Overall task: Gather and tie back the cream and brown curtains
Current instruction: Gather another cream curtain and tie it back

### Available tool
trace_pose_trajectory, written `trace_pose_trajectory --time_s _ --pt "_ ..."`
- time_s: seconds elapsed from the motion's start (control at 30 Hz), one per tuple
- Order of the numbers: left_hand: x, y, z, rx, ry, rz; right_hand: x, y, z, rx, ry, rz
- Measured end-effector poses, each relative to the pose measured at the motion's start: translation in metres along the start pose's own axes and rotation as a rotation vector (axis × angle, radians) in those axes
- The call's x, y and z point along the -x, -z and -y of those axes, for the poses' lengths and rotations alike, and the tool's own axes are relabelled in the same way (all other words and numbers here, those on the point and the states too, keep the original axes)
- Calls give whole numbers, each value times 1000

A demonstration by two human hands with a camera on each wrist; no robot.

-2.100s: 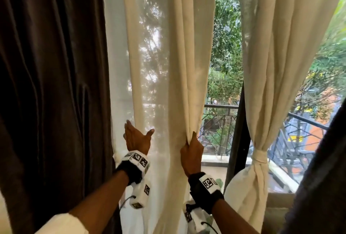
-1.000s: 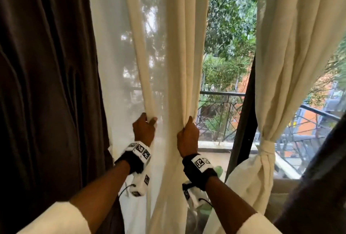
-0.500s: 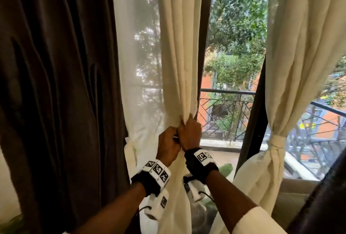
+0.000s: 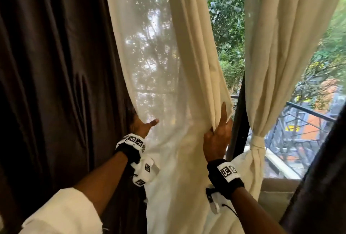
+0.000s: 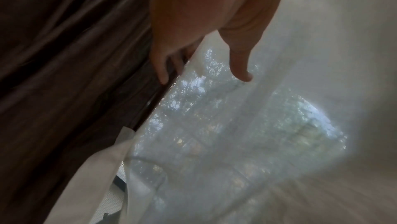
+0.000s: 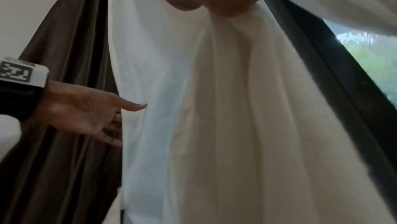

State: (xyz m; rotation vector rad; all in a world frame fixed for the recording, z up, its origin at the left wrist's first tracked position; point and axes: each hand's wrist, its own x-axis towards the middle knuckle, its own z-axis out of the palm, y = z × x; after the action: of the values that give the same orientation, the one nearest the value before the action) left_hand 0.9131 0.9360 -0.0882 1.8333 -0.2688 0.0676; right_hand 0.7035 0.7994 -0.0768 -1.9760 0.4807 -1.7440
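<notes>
While the right hand (image 4: 217, 138) keeps pinching the gathered folds of the cream curtain (image 4: 174, 65), the left hand (image 4: 143, 125), beside it 0.5 s ago, now reaches spread-fingered to the brown curtain (image 4: 56, 83) edge, likely for another sweep; tie-back not begun

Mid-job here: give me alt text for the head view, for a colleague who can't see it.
The right hand grips the gathered folds of the cream curtain, while the open left hand reaches along its left edge beside the brown curtain. At right, another cream curtain hangs already tied.
</notes>
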Motion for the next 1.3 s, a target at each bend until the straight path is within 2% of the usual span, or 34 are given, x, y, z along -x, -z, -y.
trace_pose_trajectory --time_s 0.07,0.17,0.23,0.33,0.43,0.5,0.57,0.6,0.67,0.73,0.83,0.9,0.97,1.0,1.03,1.1,1.17,1.23,1.3 --pt "25 -11 -5 -36 -73 113 -4 8 -4 36 20 83" --pt "74 -38 7 -150 -186 153 -3 -2 -7 29 -34 140" --pt "101 -53 17 -139 -231 188 6 -16 -1 39 -56 213" --pt "118 -62 21 -164 -324 158 27 -34 10 111 5 323" --pt "128 -58 10 -240 -358 237 44 -47 11 109 19 363" --pt "131 -56 11 -188 -388 313 47 -48 11 40 -59 336" --pt "135 -54 16 -207 -412 405 47 -47 18 -45 -278 351" --pt "137 -53 18 -244 -392 409 47 -47 21 -43 -334 379" --pt "139 -48 18 -233 -333 331 48 -52 22 52 -274 436" --pt "138 -44 20 -199 -302 488 47 -58 15 105 -190 454" --pt "122 -32 45 -307 -345 435 36 -56 3 25 -245 420" --pt "111 -13 71 -440 -151 396 31 -47 -3 1 -271 356" --pt "106 7 93 -539 88 337 29 -38 -6 2 -280 351" --pt "103 12 99 -521 151 315 29 -36 -6 0 -274 383" --pt "103 14 99 -482 157 316 29 -36 -5 -8 -264 421" --pt "107 13 81 -357 37 344 34 -43 -6 -40 -253 466" --pt "109 8 50 -134 -56 322 41 -52 -2 -102 -274 497" --pt "110 5 16 183 -46 345 46 -57 2 -206 -341 523" --pt "102 -2 -1 335 -51 354 49 -59 7 -338 -404 511"
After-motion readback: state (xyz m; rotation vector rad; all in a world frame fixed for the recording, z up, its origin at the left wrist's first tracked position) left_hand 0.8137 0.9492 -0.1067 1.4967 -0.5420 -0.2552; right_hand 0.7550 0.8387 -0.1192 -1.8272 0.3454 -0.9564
